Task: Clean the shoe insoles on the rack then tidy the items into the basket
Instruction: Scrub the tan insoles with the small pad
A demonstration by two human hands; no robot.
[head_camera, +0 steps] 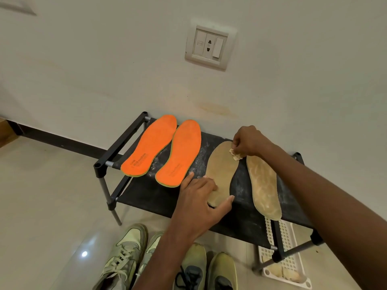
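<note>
Cream wall (104,59) — switch plate (209,47) — glossy tiled floor (41,206).

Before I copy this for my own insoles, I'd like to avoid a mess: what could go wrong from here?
The right tan insole overhangs the rack's front edge above the white basket; a nudge from the right forearm might tip it off. The cloth scrap pinched in the right hand is small, so fingers may rub the left tan insole instead. The left hand pins only its heel, so the toe could lift. Loosened dust may land on the shoes below.
</note>
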